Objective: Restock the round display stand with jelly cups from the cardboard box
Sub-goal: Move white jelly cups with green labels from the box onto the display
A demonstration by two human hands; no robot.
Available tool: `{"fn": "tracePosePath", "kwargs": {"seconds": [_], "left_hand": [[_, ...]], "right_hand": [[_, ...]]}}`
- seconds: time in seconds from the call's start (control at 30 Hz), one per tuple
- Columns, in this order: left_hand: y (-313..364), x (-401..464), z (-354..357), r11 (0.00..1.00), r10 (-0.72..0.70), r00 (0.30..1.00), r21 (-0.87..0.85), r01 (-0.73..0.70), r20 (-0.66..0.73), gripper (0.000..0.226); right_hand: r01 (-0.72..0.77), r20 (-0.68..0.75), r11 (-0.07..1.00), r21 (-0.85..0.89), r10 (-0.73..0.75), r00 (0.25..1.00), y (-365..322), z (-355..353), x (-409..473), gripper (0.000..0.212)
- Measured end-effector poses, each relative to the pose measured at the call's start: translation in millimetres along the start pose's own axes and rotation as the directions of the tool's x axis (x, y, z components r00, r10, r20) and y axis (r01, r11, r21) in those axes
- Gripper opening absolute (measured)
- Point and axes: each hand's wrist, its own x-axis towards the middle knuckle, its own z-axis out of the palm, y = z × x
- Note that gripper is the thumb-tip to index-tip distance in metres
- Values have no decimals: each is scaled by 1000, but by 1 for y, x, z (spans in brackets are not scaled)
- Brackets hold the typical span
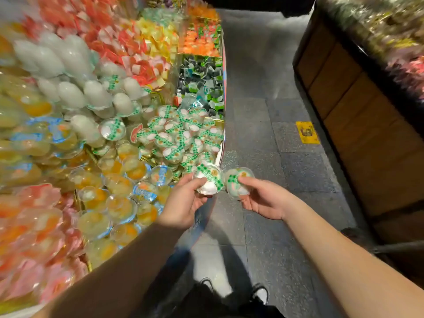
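Note:
My left hand (pixel 183 203) holds a clear jelly cup with a green-and-white lid (pixel 210 181), thumb on top of the lid. My right hand (pixel 261 198) pinches a second green-lidded jelly cup (pixel 238 182) beside it. Both cups hover just off the rim of the round display stand (pixel 223 125), below a compartment heaped with several matching green-lidded cups (pixel 181 136). The cardboard box is not in view.
Other compartments hold orange-and-blue-lidded cups (pixel 128 180), white domed jellies (pixel 75 88), pink packs (pixel 34 249) and dark green packets (pixel 202 81). A grey tiled aisle (pixel 263 134) runs on the right, bounded by a wooden counter (pixel 355 115). A yellow floor sticker (pixel 307 132) lies near it.

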Motion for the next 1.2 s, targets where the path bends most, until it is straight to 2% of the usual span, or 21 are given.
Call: {"fn": "tracePosePath", "kwargs": {"seconds": [0.17, 0.33, 0.4, 0.57, 0.7, 0.77, 0.83, 1.0, 1.13, 1.2], "left_hand": [[-6, 42, 2, 991, -56, 983, -128, 34, -173, 24], [-8, 84, 20, 986, 6, 962, -159, -52, -273, 12], [-3, 97, 33, 974, -29, 937, -221, -52, -349, 5], [-3, 137, 52, 969, -37, 856, -227, -95, -516, 14], [-3, 163, 58, 951, -48, 794, -271, -149, -606, 15], [-4, 175, 59, 935, -54, 762, -301, -188, -645, 10], [-7, 185, 57, 925, -66, 741, -320, -206, -669, 11], [-14, 202, 54, 882, -102, 733, -402, -246, -673, 6], [-14, 214, 52, 859, -127, 717, -438, -266, -685, 5], [-15, 219, 51, 855, -130, 703, -438, -277, -699, 10]], "right_hand": [[-86, 4, 994, -67, 87, 996, -36, -17, 45, 27], [-133, 25, 977, -167, 139, 990, -79, -36, 105, 14], [-152, 27, 962, -227, 162, 986, -97, -43, 132, 15], [-155, 43, 884, -441, 193, 980, -130, -54, 195, 23], [-181, 36, 843, -506, 230, 973, -144, -43, 231, 23], [-182, 43, 820, -543, 244, 969, -147, -37, 250, 31], [-180, 35, 802, -569, 242, 970, -147, -31, 267, 40], [-190, 32, 784, -591, 259, 965, -144, -15, 295, 34], [-170, 12, 728, -664, 237, 971, -135, -14, 313, 49], [-159, 8, 715, -681, 224, 975, -132, -14, 317, 65]]}}
